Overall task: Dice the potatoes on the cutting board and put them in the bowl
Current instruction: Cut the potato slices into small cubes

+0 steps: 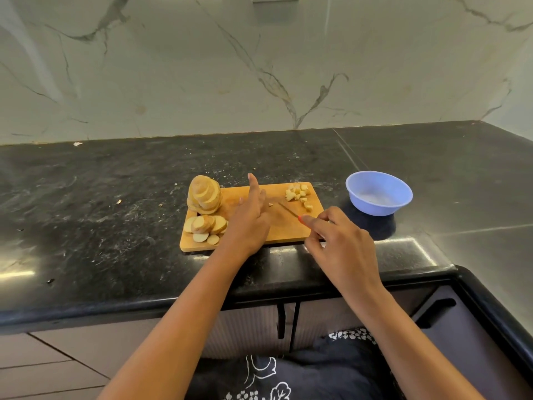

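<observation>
Black stone counter under a marble wall holds a wooden cutting board [288, 229]. The right hand [343, 243] grips a knife [284, 207], its blade pointing away. Just left of the blade, the left hand [251, 217] lies straight-fingered. Potato slices [206, 197] sit further left, diced pieces [300, 194] beyond the blade, and a blue bowl [377, 194] to the right.

**Headcount on the Counter**

One cutting board [288, 230], one knife [287, 209] and one bowl [375, 207] at the board's three o'clock. Two heaps of potato slices [204, 196], at ten and eight o'clock. One pile of cubes [300, 194] at one o'clock, too jumbled to count. Two hands: left hand [251, 223], right hand [343, 241].
</observation>
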Demonstrator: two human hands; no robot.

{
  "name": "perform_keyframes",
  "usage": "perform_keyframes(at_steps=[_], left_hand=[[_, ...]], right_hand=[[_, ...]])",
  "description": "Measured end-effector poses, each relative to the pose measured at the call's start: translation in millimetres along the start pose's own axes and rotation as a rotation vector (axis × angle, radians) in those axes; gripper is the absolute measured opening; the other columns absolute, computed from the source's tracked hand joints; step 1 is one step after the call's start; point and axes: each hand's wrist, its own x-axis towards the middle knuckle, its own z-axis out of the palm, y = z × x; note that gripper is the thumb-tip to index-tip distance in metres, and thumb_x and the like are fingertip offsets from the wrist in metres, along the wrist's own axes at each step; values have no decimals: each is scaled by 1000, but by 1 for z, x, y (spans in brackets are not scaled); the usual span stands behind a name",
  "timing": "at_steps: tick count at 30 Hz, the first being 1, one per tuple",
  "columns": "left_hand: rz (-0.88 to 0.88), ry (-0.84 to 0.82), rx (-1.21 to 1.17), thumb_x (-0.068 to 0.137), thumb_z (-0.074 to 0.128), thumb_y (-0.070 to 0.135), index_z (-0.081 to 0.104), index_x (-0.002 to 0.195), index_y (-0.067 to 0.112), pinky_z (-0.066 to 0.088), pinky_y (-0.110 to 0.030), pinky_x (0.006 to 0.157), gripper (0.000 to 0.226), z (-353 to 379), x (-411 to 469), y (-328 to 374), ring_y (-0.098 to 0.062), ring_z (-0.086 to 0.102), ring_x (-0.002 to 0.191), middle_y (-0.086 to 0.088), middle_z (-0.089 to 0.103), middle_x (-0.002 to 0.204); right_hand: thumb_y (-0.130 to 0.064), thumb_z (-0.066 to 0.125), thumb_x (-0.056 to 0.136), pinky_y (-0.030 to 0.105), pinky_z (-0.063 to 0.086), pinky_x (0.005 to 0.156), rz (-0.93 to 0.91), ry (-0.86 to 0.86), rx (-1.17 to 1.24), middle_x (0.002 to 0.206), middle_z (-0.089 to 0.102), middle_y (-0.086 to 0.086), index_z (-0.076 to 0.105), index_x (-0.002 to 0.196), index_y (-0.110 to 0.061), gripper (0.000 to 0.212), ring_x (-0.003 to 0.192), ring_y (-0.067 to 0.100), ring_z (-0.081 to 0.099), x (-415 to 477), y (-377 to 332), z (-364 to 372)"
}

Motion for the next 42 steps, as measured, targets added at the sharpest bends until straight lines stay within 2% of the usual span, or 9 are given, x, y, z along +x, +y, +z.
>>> perform_keyframes(at_steps=[8, 11, 15, 19, 27, 30, 35, 38, 42], left_hand=[[24, -14, 284, 100, 34, 24, -15, 150, 18, 10, -38, 117, 71, 7, -4, 5, -29, -1, 146, -10, 3, 160], [20, -20, 314, 100, 33, 25, -14, 150, 17, 7, -37, 117, 69, 5, -6, 9, -28, -2, 146, -10, 1, 160], [93, -26, 561, 101, 28, 27, -5, 151, 9, -2, -33, 117, 63, 9, -6, 11, -19, -5, 147, -9, 0, 160], [111, -55, 704, 102, 21, 35, -2, 151, 7, -6, -35, 117, 61, 14, -1, 5, -18, -6, 147, -8, 0, 160], [114, -104, 766, 103, 15, 39, 0, 152, 9, -10, -36, 116, 59, 15, 0, 5, -17, -9, 146, -8, -3, 160], [127, -68, 753, 103, 15, 40, -6, 151, 10, -10, -37, 116, 60, 17, 1, 3, -17, -11, 146, -7, -7, 160], [317, -92, 749, 101, 14, 47, -21, 145, 39, -11, -43, 116, 56, 17, 5, 0, -14, -25, 142, 7, -25, 156], [378, -131, 779, 100, 12, 51, -17, 142, 48, -15, -43, 113, 52, 16, 11, 0, -16, -30, 140, 9, -30, 153], [278, -134, 768, 99, 12, 53, -7, 148, 41, -14, -46, 115, 54, 17, 18, 1, -15, -29, 141, 7, -27, 155]], right_hand=[[-8, 71, 75, 23, 34, 37, 33, 23, -59, 84, 59, 1, 73, 105, -17, 31, 47, 16, 49, 4, 7, 4], [-8, 71, 75, 27, 40, 35, -48, 22, -50, 86, 60, 1, 73, 105, -17, 31, 47, 15, 49, 1, 8, 3], [-8, 73, 73, 21, 29, 38, -28, 24, -95, 85, 60, 2, 74, 103, -17, 32, 45, 13, 43, 1, 15, 5], [-4, 74, 72, 22, 36, 37, -25, 65, -92, 84, 60, 3, 74, 103, -16, 33, 48, 18, 50, 3, 26, 2], [-4, 75, 72, 18, 33, 44, -95, 69, -99, 86, 61, 2, 74, 105, -17, 35, 55, 14, 52, 8, 42, -4], [-4, 75, 72, 20, 39, 41, -135, 69, -85, 87, 61, 3, 74, 106, -17, 37, 58, 15, 54, 6, 43, -5], [-5, 77, 71, 26, 44, 37, -155, 56, -92, 86, 60, 2, 73, 106, -18, 38, 57, 17, 55, 5, 42, -5], [-5, 78, 70, 24, 43, 38, -142, 59, -105, 86, 59, 1, 74, 106, -18, 38, 58, 17, 55, 5, 42, -6], [-5, 79, 69, 24, 44, 39, -139, 73, -102, 87, 60, 2, 74, 105, -17, 38, 60, 16, 56, 3, 42, -7]])
